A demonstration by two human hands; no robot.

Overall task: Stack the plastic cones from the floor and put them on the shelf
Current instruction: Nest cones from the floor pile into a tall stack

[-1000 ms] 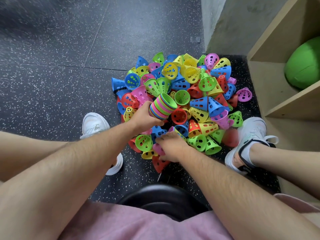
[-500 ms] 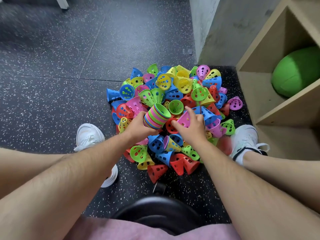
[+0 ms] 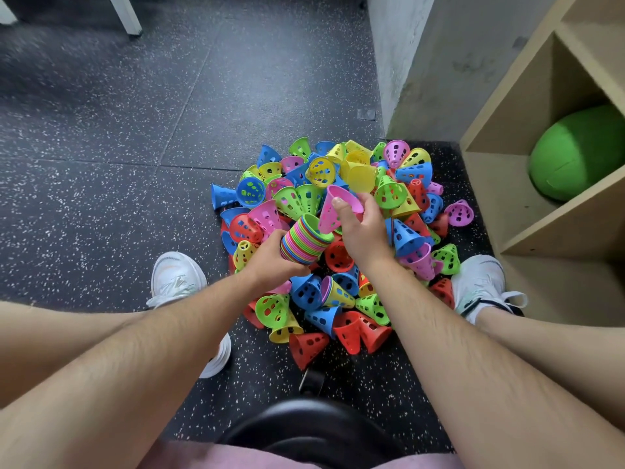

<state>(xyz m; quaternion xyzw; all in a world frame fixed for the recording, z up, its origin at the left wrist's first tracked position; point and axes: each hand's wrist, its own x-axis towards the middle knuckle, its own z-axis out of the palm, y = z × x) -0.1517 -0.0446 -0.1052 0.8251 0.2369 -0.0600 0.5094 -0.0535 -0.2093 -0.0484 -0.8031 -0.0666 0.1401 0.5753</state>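
Observation:
A heap of loose plastic cones in blue, green, yellow, red and pink lies on the dark floor between my feet. My left hand grips a nested stack of many-coloured cones, tilted with its green open end up and to the right. My right hand pinches a single pink cone by its wide rim, thumb inside. The pink cone's narrow tip points down into the stack's open end. The wooden shelf stands at the right.
A green ball fills one shelf compartment. My white shoes flank the heap. A grey concrete pillar rises behind the heap. A black stool seat is under me. White furniture legs stand far left.
My right hand picked a pink cone out of the near side of the heap, lifted it and brought it over to the stack's open end. My left hand kept holding the stack.

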